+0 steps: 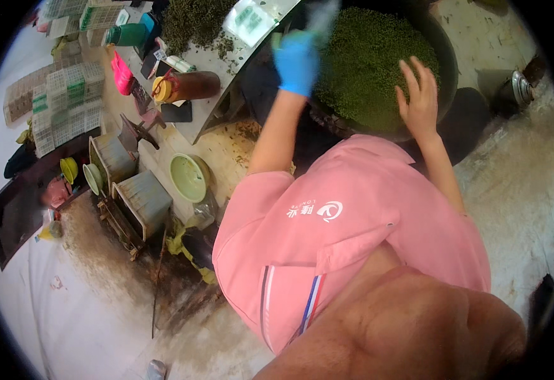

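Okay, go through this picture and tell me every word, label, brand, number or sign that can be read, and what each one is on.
I won't copy out wording, but here is where it stands:
Pink polo shirt: white lettering beside a round white emblem, upside down in this view; legible, not quoted.
White packet at the top, with green marks: too blurred to read.
I can make out no other readable text.

Yellow-lidded jar; green bowl near grey bin.
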Demonstrator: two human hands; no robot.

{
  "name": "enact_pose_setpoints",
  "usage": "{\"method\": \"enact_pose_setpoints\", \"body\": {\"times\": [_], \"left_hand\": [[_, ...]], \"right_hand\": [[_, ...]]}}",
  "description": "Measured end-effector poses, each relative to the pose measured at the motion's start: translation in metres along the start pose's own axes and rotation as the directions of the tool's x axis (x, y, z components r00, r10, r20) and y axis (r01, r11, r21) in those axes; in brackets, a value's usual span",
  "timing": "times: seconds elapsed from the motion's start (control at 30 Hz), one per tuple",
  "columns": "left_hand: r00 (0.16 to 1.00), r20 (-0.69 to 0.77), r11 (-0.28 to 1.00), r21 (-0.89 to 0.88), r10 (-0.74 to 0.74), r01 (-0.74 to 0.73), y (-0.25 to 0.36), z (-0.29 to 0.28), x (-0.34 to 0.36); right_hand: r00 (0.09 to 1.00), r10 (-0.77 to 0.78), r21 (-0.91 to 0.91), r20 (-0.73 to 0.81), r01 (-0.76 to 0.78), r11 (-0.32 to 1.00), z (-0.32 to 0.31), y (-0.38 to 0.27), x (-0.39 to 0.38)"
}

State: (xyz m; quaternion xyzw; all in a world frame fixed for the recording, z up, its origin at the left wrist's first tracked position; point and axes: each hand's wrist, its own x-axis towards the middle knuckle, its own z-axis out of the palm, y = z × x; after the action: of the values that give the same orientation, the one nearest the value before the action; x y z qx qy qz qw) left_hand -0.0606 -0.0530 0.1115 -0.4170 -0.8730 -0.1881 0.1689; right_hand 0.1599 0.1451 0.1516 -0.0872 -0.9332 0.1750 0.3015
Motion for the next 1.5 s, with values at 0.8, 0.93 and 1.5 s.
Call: {"method": "enact_pose_setpoints", "body": {"times": [0.8, 0.93, 1.5], "left_hand": [[0.746, 0.646, 0.772, -0.554, 0.164, 0.31, 0.09, -0.011, -0.051], [0.753, 0.357, 0.692, -0.7, 0.553, -0.176, 0.114, -0.003, -0.038], [0.452, 0.891, 0.992, -0.028, -0.031, 0.124, 0.075, 0.048, -0.05]], "right_hand": [[0.943, -0.038, 0.476, 0.332, -0.132, 0.87, -0.012, -0.004, -0.019], [0.691, 0.023, 0.084, 0.722, -0.122, 0.989, 0.012, 0.025, -0.037], [0.798, 0.381, -0.091, 0.467, -0.385, 0.919, -0.021, 0.083, -0.047]]}}
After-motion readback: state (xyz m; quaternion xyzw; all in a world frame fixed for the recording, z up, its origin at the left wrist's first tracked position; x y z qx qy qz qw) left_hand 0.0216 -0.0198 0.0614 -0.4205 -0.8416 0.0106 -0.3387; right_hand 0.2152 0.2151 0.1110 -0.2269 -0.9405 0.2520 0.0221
